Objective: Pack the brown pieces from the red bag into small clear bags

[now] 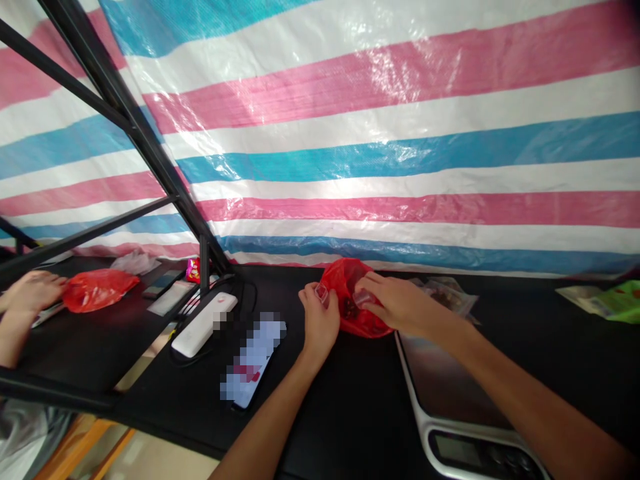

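A red plastic bag (367,327) stands open on the black table, with small dark pieces (351,309) inside. At its left side is my left hand (320,323), fingers curled on a small piece of clear plastic (321,292) and touching the bag's edge. My right hand (390,300) reaches into the mouth of the bag from the right, its fingers pinched on another bit of clear plastic (363,297). The fingertips of the right hand are partly hidden by the bag. Under my right forearm lies a digital scale (450,383).
Left of my hands lie a phone (255,363) and a white power bank (205,325) with cables. A clear bag (447,297) sits behind the scale; a green packet (620,301) is far right. Beyond the black metal frame (150,160), another person's hands (33,293) touch a red bag (100,289).
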`<act>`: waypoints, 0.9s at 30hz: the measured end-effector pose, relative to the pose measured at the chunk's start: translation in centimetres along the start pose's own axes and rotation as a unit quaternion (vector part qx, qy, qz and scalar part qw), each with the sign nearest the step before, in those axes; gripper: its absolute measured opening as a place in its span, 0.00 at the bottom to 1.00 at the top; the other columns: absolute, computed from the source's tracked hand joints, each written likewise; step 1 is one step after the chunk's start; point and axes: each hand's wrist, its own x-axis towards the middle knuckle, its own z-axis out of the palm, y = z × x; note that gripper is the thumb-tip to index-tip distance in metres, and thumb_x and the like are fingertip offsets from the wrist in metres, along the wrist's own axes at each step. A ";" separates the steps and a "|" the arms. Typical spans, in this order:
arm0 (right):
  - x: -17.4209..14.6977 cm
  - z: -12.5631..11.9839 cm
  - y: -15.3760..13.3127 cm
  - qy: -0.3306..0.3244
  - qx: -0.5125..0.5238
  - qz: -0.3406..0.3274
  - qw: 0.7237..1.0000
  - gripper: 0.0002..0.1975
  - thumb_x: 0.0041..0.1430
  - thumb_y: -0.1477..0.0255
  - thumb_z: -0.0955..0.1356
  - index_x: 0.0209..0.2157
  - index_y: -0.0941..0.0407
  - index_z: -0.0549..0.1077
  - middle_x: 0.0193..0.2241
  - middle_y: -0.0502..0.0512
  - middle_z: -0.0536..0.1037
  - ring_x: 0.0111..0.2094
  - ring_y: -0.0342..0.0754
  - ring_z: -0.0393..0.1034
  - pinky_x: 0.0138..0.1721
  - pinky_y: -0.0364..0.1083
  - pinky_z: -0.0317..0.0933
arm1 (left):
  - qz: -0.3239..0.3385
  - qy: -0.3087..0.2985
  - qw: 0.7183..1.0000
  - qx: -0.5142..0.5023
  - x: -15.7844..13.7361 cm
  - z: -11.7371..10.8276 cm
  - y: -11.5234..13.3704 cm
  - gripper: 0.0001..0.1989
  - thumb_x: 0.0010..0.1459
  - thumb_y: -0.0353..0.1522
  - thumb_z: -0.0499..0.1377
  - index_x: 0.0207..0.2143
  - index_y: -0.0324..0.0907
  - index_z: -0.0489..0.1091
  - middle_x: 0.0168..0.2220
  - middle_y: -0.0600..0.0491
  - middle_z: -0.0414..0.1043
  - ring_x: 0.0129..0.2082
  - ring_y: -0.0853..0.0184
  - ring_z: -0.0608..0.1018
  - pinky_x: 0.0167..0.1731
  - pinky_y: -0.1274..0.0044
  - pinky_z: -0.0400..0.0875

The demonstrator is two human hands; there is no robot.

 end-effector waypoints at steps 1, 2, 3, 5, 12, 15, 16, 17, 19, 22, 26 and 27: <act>0.3 0.8 0.0 -0.007 -0.028 0.002 1.000 0.07 0.71 0.70 0.66 0.48 0.54 0.73 0.51 0.58 0.79 0.42 0.53 0.78 0.45 0.49 0.65 | -0.001 -0.006 1.000 -0.008 0.1 0.1 -0.2 0.09 0.68 0.32 0.59 0.47 0.42 0.64 0.48 0.47 0.63 0.46 0.61 0.77 0.54 0.63 0.74; 0.4 1.4 0.0 -0.012 -0.054 0.007 0.998 0.07 0.71 0.71 0.66 0.48 0.55 0.73 0.50 0.59 0.80 0.42 0.53 0.78 0.45 0.49 0.65 | 0.002 -0.012 1.000 -0.018 0.1 0.2 -0.3 0.09 0.68 0.33 0.59 0.48 0.42 0.64 0.49 0.46 0.63 0.47 0.61 0.77 0.55 0.62 0.73; 0.5 1.8 -0.1 -0.015 -0.079 0.016 0.997 0.08 0.71 0.71 0.66 0.49 0.55 0.74 0.50 0.60 0.80 0.41 0.54 0.78 0.44 0.49 0.65 | 0.007 -0.018 0.999 -0.028 0.1 0.2 -0.4 0.10 0.68 0.33 0.59 0.49 0.42 0.65 0.50 0.45 0.63 0.49 0.61 0.77 0.56 0.63 0.73; 0.5 2.2 -0.1 -0.025 -0.118 0.047 0.992 0.10 0.72 0.70 0.65 0.51 0.56 0.73 0.50 0.62 0.81 0.40 0.54 0.80 0.42 0.50 0.65 | 0.021 -0.024 0.998 -0.045 0.1 0.3 -0.5 0.13 0.68 0.34 0.59 0.53 0.42 0.65 0.52 0.44 0.64 0.51 0.61 0.77 0.57 0.64 0.73; 0.1 1.2 0.3 -0.022 -0.175 0.196 0.965 0.15 0.73 0.65 0.64 0.54 0.57 0.72 0.53 0.68 0.80 0.42 0.61 0.82 0.37 0.52 0.68 | 0.018 -0.004 0.999 0.035 -0.3 -0.8 1.1 0.18 0.68 0.42 0.60 0.56 0.46 0.65 0.54 0.43 0.68 0.47 0.58 0.80 0.50 0.66 0.73; 0.0 1.1 0.4 -0.025 -0.167 0.227 0.959 0.14 0.73 0.64 0.64 0.53 0.57 0.72 0.51 0.69 0.81 0.43 0.63 0.82 0.39 0.53 0.69 | -0.033 -0.036 0.996 0.070 -0.7 -1.2 1.9 0.17 0.67 0.47 0.59 0.51 0.47 0.66 0.43 0.46 0.76 0.39 0.55 0.81 0.44 0.67 0.71; 0.0 1.1 0.4 -0.027 -0.165 0.228 0.959 0.14 0.72 0.64 0.64 0.52 0.57 0.72 0.50 0.69 0.82 0.43 0.63 0.82 0.39 0.53 0.69 | -0.052 -0.059 0.994 0.073 -0.9 -1.2 2.0 0.18 0.66 0.48 0.60 0.49 0.48 0.67 0.37 0.48 0.77 0.36 0.55 0.81 0.42 0.67 0.70; 0.0 1.1 0.4 -0.029 -0.163 0.227 0.960 0.14 0.72 0.64 0.64 0.52 0.57 0.72 0.50 0.68 0.82 0.43 0.62 0.82 0.39 0.53 0.69 | -0.069 -0.085 0.991 0.072 -1.1 -1.2 2.0 0.19 0.64 0.50 0.62 0.47 0.48 0.68 0.33 0.49 0.76 0.33 0.54 0.81 0.40 0.68 0.70; -0.1 1.1 0.4 -0.032 -0.157 0.212 0.964 0.14 0.72 0.66 0.65 0.52 0.57 0.73 0.52 0.67 0.81 0.43 0.62 0.82 0.38 0.52 0.69 | -0.088 -0.131 0.986 0.051 -1.3 -1.0 1.8 0.20 0.60 0.50 0.66 0.44 0.48 0.70 0.27 0.52 0.75 0.30 0.54 0.80 0.38 0.69 0.69; -0.2 1.2 0.5 -0.035 -0.143 0.167 0.975 0.15 0.68 0.75 0.65 0.54 0.56 0.73 0.58 0.65 0.77 0.49 0.60 0.80 0.38 0.50 0.69 | -0.079 -0.180 0.980 -0.010 -1.5 -0.9 1.0 0.19 0.52 0.44 0.73 0.41 0.48 0.71 0.27 0.52 0.77 0.31 0.54 0.81 0.37 0.71 0.70; -0.2 0.9 0.6 -0.054 -0.152 0.159 0.974 0.23 0.60 0.86 0.63 0.54 0.57 0.75 0.60 0.65 0.75 0.53 0.58 0.78 0.39 0.47 0.69 | -0.033 -0.253 0.966 -0.049 -1.4 -0.7 0.3 0.12 0.50 0.31 0.71 0.36 0.47 0.74 0.32 0.51 0.81 0.35 0.54 0.83 0.38 0.71 0.73; -0.2 0.8 0.7 -0.062 -0.155 0.164 0.972 0.23 0.60 0.87 0.63 0.53 0.57 0.75 0.60 0.65 0.75 0.52 0.57 0.79 0.39 0.47 0.69 | -0.025 -0.261 0.964 -0.050 -1.4 -0.7 0.2 0.10 0.50 0.29 0.69 0.36 0.47 0.74 0.33 0.51 0.81 0.35 0.55 0.83 0.39 0.71 0.74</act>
